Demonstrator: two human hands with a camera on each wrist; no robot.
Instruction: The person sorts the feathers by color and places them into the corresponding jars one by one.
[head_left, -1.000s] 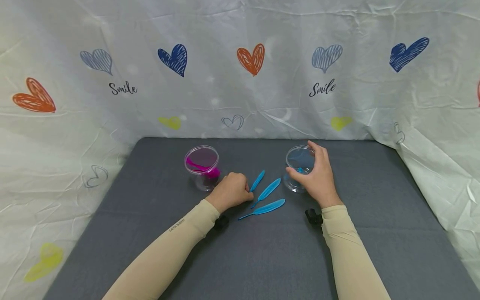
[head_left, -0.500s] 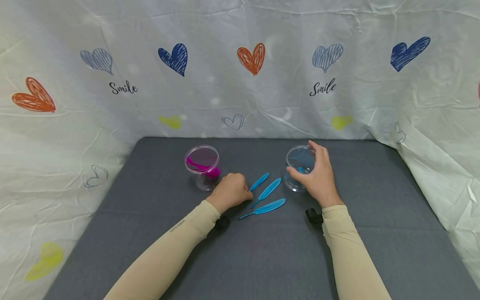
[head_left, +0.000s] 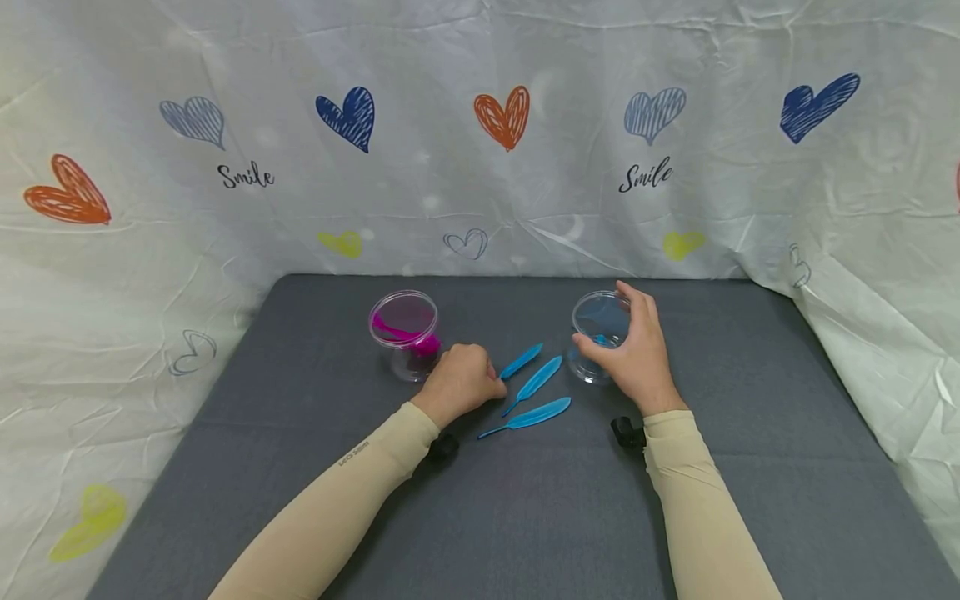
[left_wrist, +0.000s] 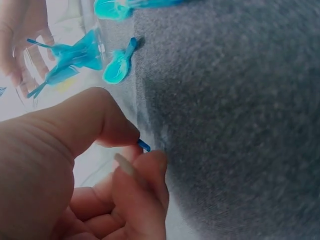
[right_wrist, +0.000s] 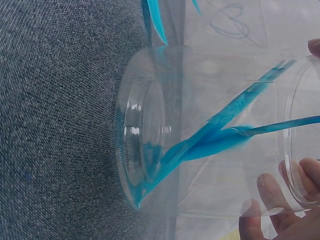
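Observation:
My left hand (head_left: 461, 382) pinches the quill end of a blue feather (head_left: 521, 361) just above the cloth. In the left wrist view, the quill tip (left_wrist: 144, 145) pokes out between thumb and fingers. Two more blue feathers lie beside it, a middle feather (head_left: 534, 385) and a nearer feather (head_left: 536, 414). My right hand (head_left: 637, 362) holds a clear plastic cup (head_left: 588, 372) standing upright on the table, thumb and fingers around its rim. Inside that cup, blue feathers (right_wrist: 205, 140) lean crosswise, seen through the wall in the right wrist view.
A second clear cup (head_left: 405, 367), with magenta feathers (head_left: 420, 339) in it, stands behind my left hand. Dark grey cloth covers the table (head_left: 540, 517). A white curtain (head_left: 427, 192) printed with hearts hangs at the back and sides.
The pinched feather's tip has swung slightly right and the feather lies at a flatter slant. My right hand and both cups have stayed in place.

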